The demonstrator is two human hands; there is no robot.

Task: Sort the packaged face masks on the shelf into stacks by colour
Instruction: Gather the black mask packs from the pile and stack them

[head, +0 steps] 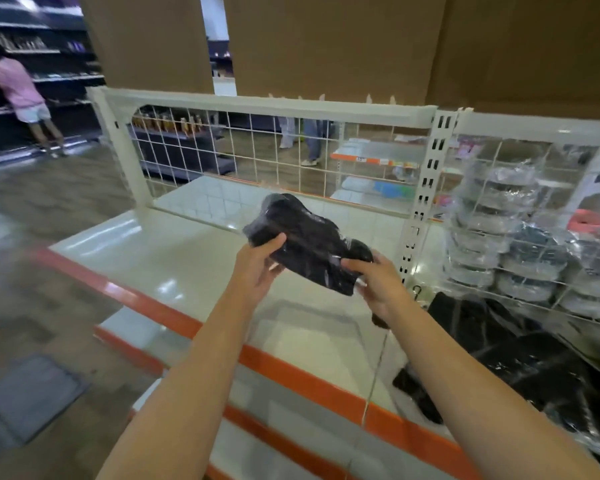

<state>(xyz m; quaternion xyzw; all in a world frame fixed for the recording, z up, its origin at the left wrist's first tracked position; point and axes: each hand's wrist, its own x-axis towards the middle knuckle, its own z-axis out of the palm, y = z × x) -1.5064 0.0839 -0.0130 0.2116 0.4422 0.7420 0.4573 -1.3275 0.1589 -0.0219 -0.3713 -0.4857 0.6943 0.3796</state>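
Left hand and right hand each pinch black mask pack above shelf; slick wrap could slip from either grip

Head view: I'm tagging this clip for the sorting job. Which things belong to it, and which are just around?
Part of the job:
- black mask pack, held by left hand and right hand
- black packs lying on the shelf
- grey packs stacked behind the wire divider

Just around:
- wire back panel
- floor mat
- person at far shelves
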